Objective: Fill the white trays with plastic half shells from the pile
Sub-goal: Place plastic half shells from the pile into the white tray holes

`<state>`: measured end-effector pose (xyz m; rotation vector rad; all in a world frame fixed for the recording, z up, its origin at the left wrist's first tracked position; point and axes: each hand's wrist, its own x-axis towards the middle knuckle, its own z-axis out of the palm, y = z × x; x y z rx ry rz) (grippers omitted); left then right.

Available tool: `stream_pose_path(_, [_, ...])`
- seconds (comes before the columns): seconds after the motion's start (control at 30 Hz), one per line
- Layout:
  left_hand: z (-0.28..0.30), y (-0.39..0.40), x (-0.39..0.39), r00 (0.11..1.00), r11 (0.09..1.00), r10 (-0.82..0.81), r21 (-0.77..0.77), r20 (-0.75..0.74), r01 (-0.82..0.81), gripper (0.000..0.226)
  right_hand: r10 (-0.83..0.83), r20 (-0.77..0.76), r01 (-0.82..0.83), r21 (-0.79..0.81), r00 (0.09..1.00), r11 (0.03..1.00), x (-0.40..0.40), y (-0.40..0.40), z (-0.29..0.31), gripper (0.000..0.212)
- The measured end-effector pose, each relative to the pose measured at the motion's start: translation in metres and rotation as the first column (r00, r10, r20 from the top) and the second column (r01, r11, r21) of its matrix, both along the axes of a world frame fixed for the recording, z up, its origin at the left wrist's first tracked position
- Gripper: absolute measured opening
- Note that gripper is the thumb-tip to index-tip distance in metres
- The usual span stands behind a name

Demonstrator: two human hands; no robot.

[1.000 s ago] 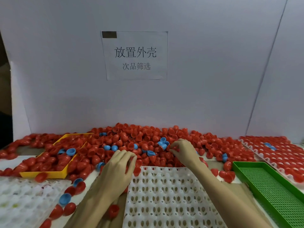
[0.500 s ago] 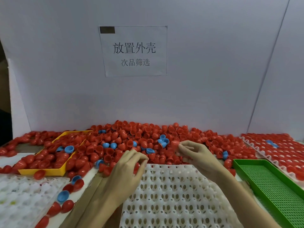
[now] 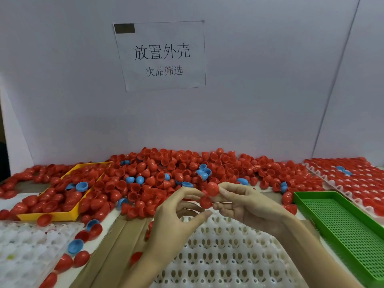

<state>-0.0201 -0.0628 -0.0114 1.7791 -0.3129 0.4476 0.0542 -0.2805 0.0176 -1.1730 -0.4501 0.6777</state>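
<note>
While raised over tray (image 3: 218, 256) | both hands pinch red shells (image 3: 212, 188)

Probably a factory sorting bench: white partition boards (image 3: 249, 100), a printed station sign (image 3: 162, 57), heaped plastic shells (image 3: 166, 169).

Both hands are raised above the far edge of the central white tray (image 3: 224, 260). The left hand (image 3: 176, 217) pinches a lower red half shell (image 3: 205, 202); the right hand (image 3: 247, 206) pinches an upper red half shell (image 3: 212, 188). The two shells touch. Behind them lies the pile (image 3: 176, 169) of red and blue shells. A green perforated tray (image 3: 349, 231) sits to the right, a yellow tray (image 3: 62, 215) to the left.
</note>
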Motion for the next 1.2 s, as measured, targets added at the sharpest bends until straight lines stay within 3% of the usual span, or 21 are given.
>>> stream_pose_path(0.13, [0.000,0.001,0.001,0.998,0.999,-0.007,-0.039,-0.067,0.005,0.022,-0.023,0.103,0.033,-0.092,0.994,0.995,-0.002,0.001,-0.002,0.030])
stream_pose_path(0.2, [0.001,0.002,0.002,0.989,0.990,-0.062,-0.131,-0.134,0.044,0.015,-0.157,0.311,0.223,-0.189,0.937,0.956,-0.004,0.001,-0.001,0.027])
stream_pose_path(0.27, [0.002,0.003,0.003,0.972,0.969,-0.127,-0.234,-0.198,0.079,0.021,-0.241,0.524,0.413,-0.239,0.817,0.879,-0.006,0.000,0.001,0.025])
stream_pose_path(0.4, [0.002,0.006,0.005,0.949,0.939,-0.185,-0.330,-0.256,0.094,0.041,-0.029,0.618,0.272,-0.303,0.786,0.913,-0.016,-0.002,0.008,0.045])
stream_pose_path(0.53, [-0.001,0.002,0.006,0.969,0.972,-0.085,-0.235,-0.232,0.029,0.044,0.014,0.640,0.271,-0.345,0.768,0.899,-0.023,0.003,0.007,0.031])
stream_pose_path(0.67, [-0.002,-0.001,0.003,0.988,0.984,0.156,-0.087,-0.002,-0.156,0.025,-0.022,0.598,0.270,-0.328,0.801,0.905,-0.022,0.006,0.001,0.028])
stream_pose_path(0.73, [-0.002,0.002,0.005,0.986,0.986,0.159,0.040,0.048,-0.161,0.012,-0.025,0.605,0.272,-0.320,0.796,0.908,-0.021,0.008,0.000,0.030])
stream_pose_path(0.9, [0.002,0.016,0.009,0.989,0.998,-0.042,-0.048,-0.138,0.036,0.020,0.012,0.633,0.258,-0.334,0.774,0.907,-0.022,0.015,-0.007,0.036])
stream_pose_path(0.97, [0.001,0.022,0.013,0.998,0.998,0.019,0.060,-0.064,-0.015,0.019,0.046,0.621,0.222,-0.347,0.782,0.911,-0.020,0.013,-0.008,0.038])
stream_pose_path(1.1, [-0.005,0.037,0.029,0.918,0.848,0.304,0.365,0.257,-0.383,0.017,-0.096,0.574,0.305,-0.280,0.813,0.910,-0.010,-0.001,-0.004,0.028])
stream_pose_path(1.2, [-0.008,0.046,0.044,0.920,0.768,0.301,0.508,0.253,-0.391,0.016,-0.200,0.564,0.403,-0.262,0.802,0.877,-0.004,-0.012,-0.008,0.021])
